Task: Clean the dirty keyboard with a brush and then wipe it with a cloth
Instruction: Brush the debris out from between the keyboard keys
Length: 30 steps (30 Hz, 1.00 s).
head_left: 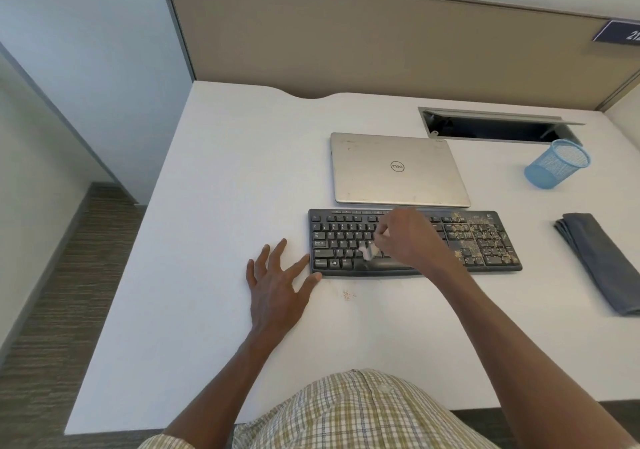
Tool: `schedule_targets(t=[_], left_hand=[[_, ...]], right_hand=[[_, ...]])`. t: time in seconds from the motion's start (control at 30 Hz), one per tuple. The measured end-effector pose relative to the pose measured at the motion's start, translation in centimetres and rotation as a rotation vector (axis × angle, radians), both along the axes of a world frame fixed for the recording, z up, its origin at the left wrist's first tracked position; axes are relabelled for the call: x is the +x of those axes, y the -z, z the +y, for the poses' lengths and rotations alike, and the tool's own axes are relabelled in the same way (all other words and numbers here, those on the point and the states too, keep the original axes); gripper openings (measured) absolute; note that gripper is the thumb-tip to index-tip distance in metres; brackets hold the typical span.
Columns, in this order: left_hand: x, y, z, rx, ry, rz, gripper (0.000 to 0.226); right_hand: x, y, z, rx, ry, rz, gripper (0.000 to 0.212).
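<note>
the right hand point(403, 237) is curled over the middle of the keyboard point(346, 240), fingers pinched together on a small pale brush point(367, 251) whose blurred tip points down and left onto the lower key rows near the space bar. its forearm runs from the lower right up across the keyboard's front edge, hiding some of the middle keys. the left hand point(277, 282) lies flat on the desk point(225, 206) with fingers spread wide, holding nothing, its index fingertip and thumb tip touching the keyboard's left end. the keyboard is black and lies just in front of a closed silver laptop point(398, 171); its left half looks clean, while the right end, around the number pad, is thickly speckled with tan crumbs point(485, 240). a small scatter of the same crumbs point(348, 295) sits on the desk just in front of the keyboard. well to the right lies one folded dark grey cloth point(599, 261), apart from the keyboard. behind it a blue mesh cup point(557, 164) stands beside an open cable slot point(495, 126) in the desk. one keyboard, one brush, one cloth, one laptop, one cup, two hands.
</note>
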State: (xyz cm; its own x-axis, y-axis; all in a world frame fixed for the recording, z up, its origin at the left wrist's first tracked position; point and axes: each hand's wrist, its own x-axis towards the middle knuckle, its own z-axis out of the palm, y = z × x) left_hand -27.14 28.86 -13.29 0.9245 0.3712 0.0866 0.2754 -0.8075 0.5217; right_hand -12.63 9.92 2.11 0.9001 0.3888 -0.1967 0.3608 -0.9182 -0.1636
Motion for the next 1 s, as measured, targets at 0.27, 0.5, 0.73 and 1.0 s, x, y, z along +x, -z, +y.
schedule_targets(t=[0.27, 0.5, 0.73, 1.0], left_hand=[[0.0, 0.0, 0.1, 0.010, -0.005, 0.009, 0.058], [0.0, 0.0, 0.0, 0.020, -0.005, 0.005, 0.058], [0.0, 0.1, 0.0, 0.015, -0.004, -0.006, 0.056], [0.0, -0.1, 0.1, 0.005, 0.000, 0.001, 0.054]], right_hand=[[0.2, 0.0, -0.2, 0.007, 0.003, 0.019, 0.023], [-0.3, -0.5, -1.4, 0.080, 0.072, 0.030, 0.021], [-0.5, 0.0, -1.5, 0.060, 0.141, -0.035, 0.022], [-1.4, 0.0, 0.4, 0.179, 0.079, -0.026, 0.018]])
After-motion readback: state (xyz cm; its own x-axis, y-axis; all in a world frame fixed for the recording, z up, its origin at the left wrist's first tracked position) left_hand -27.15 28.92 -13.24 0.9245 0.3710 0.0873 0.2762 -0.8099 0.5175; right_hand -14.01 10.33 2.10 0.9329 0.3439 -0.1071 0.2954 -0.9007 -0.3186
